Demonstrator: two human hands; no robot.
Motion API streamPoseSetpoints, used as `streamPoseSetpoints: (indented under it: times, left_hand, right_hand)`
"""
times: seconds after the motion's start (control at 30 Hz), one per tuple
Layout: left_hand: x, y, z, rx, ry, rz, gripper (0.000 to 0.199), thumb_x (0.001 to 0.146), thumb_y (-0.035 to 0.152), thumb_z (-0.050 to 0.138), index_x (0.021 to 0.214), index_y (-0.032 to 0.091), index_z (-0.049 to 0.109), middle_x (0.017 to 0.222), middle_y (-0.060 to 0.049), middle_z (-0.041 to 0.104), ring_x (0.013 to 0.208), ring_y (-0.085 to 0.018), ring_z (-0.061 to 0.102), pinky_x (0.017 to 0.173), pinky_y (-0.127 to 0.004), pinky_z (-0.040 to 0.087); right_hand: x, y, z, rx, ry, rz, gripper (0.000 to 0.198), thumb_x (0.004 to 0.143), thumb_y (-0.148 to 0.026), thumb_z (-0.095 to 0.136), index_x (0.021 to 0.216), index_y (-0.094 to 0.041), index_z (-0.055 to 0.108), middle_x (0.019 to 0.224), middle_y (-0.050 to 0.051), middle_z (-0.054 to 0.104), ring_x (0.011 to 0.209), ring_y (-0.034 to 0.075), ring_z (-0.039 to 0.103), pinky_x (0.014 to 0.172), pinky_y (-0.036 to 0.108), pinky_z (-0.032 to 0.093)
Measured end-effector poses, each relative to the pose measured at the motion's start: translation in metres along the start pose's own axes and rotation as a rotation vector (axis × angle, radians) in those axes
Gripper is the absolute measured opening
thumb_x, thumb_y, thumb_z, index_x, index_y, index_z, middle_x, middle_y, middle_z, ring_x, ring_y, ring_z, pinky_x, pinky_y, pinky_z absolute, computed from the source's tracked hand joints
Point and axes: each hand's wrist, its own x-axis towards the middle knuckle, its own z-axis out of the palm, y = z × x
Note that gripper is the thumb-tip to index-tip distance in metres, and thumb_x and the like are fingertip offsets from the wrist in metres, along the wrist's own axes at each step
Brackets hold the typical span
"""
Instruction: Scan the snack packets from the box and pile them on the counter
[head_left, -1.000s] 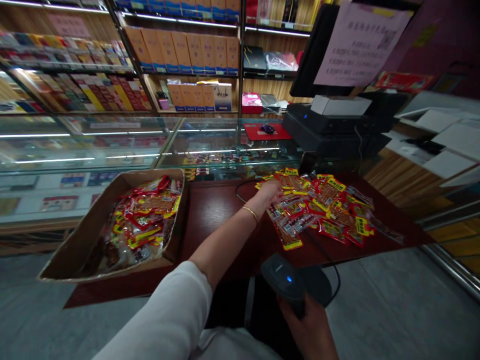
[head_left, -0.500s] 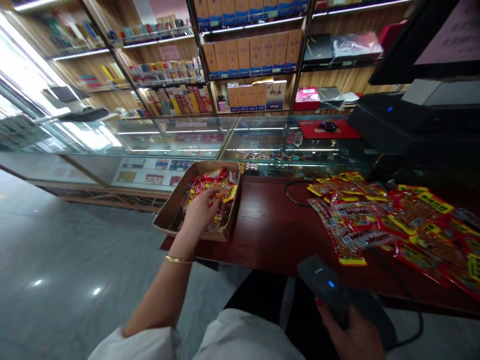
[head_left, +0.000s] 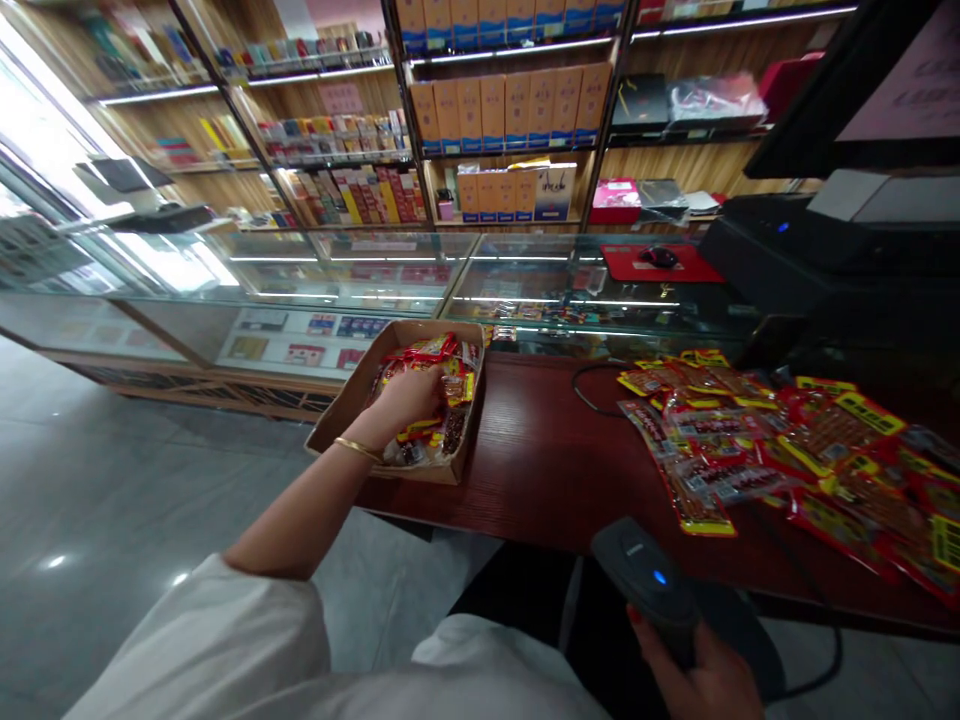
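My left hand (head_left: 411, 398) reaches down into an open cardboard box (head_left: 324, 432) of small snack packets (head_left: 433, 348). Its fingers are curled among the packets; the fingertips are hidden, so what they grip does not show. The box stands at the left end of the dark red wooden counter (head_left: 536, 450). In my right hand (head_left: 701, 670) is a black barcode scanner (head_left: 643, 570) with a blue light lit, held low in front of the counter edge. To the right, a spread pile of red and yellow snack packets (head_left: 720, 430) lies on the counter.
Behind the counter run glass display cases (head_left: 360, 270) with a red mouse pad (head_left: 697, 265) and a mouse (head_left: 658, 257) on top. A monitor (head_left: 892, 100) stands at the right. The scanner's cable (head_left: 834, 650) hangs at lower right. Shelves of boxes (head_left: 517, 105) line the wall.
My left hand has gone deeper into the box, its fingers now curled down among the packets. The forearm has swung lower and to the left. The scanner has barely moved.
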Motion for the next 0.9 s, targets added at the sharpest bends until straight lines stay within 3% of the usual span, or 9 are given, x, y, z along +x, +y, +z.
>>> streamPoseSetpoints:
  times: [0.13,0.23,0.3,0.37,0.43,0.53,0.7,0.8,0.9]
  left_hand:
    - [-0.025,0.012,-0.008,-0.353,0.326,-0.201,0.029,0.094,0.034,0.049,0.107,0.019,0.071,0.096,-0.012,0.075,0.094,-0.030,0.071,0.084,-0.037,0.051]
    - [-0.041,0.040,-0.006,-1.010,0.497,-0.164,0.036,0.091,0.037,0.055,0.121,0.019,0.065,0.096,-0.008,0.074,0.089,-0.023,0.069,0.081,-0.033,0.053]
    - [-0.051,0.070,0.003,-1.491,0.374,-0.099,0.051,0.087,0.036,0.062,0.135,0.019,0.057,0.098,-0.006,0.074,0.084,-0.020,0.070,0.078,-0.032,0.054]
    - [-0.058,0.105,0.019,-1.814,0.151,-0.072,0.069,0.081,0.032,0.070,0.146,0.020,0.048,0.101,-0.006,0.074,0.082,-0.019,0.070,0.079,-0.033,0.055]
    - [-0.064,0.137,0.037,-1.972,-0.024,-0.073,0.089,0.076,0.023,0.074,0.156,0.024,0.034,0.105,-0.006,0.074,0.083,-0.019,0.071,0.082,-0.033,0.055]
    - [-0.068,0.165,0.059,-2.015,-0.136,-0.067,0.105,0.072,0.010,0.070,0.161,0.031,0.020,0.108,-0.003,0.074,0.086,-0.017,0.070,0.084,-0.032,0.055]
    - [-0.063,0.164,0.067,-2.037,-0.277,-0.187,0.067,0.064,0.006,0.059,0.130,0.022,0.062,0.098,-0.003,0.070,0.069,-0.012,0.064,0.064,-0.024,0.052]
    - [-0.061,0.154,0.066,-2.170,-0.453,-0.292,0.047,0.074,0.020,0.065,0.121,0.023,0.063,0.084,-0.001,0.064,0.058,-0.011,0.057,0.049,-0.019,0.042]
    - [-0.062,0.148,0.070,-2.291,-0.658,-0.267,0.038,0.079,0.029,0.074,0.114,0.023,0.062,0.079,0.001,0.059,0.052,-0.007,0.050,0.043,-0.015,0.032]
  right_hand:
    - [-0.003,-0.002,0.002,0.026,0.050,0.005,0.053,0.088,-0.069,0.055,0.099,-0.023,0.079,0.084,0.009,0.084,0.078,0.031,0.081,0.068,0.031,0.064]
    - [-0.003,-0.006,0.004,0.050,0.079,0.004,0.054,0.089,-0.068,0.056,0.102,-0.021,0.079,0.079,0.009,0.083,0.071,0.030,0.080,0.070,0.033,0.064]
    - [-0.002,-0.009,0.004,0.075,0.083,0.001,0.050,0.090,-0.064,0.058,0.104,-0.021,0.079,0.079,0.009,0.083,0.069,0.029,0.079,0.072,0.033,0.064]
    - [-0.001,-0.013,0.003,0.090,0.102,0.015,0.045,0.091,-0.059,0.058,0.105,-0.021,0.078,0.082,0.010,0.083,0.071,0.029,0.079,0.075,0.033,0.064]
    - [0.000,-0.017,0.000,0.093,0.118,0.010,0.043,0.092,-0.057,0.058,0.104,-0.021,0.079,0.084,0.009,0.083,0.075,0.029,0.080,0.076,0.033,0.064]
    - [0.001,-0.022,-0.006,0.084,0.136,-0.027,0.040,0.091,-0.055,0.059,0.100,-0.021,0.079,0.086,0.009,0.084,0.080,0.029,0.081,0.073,0.032,0.065]
    - [-0.002,-0.024,-0.014,0.093,0.156,0.000,0.039,0.091,-0.054,0.059,0.097,-0.020,0.079,0.087,0.009,0.084,0.079,0.028,0.081,0.073,0.031,0.065]
    - [-0.003,-0.021,-0.014,0.095,0.137,0.008,0.038,0.092,-0.053,0.059,0.097,-0.021,0.079,0.088,0.009,0.083,0.081,0.029,0.080,0.074,0.031,0.064]
    - [-0.002,-0.022,-0.013,0.105,0.128,-0.005,0.038,0.092,-0.053,0.059,0.098,-0.021,0.078,0.085,0.008,0.083,0.077,0.028,0.080,0.074,0.032,0.064]
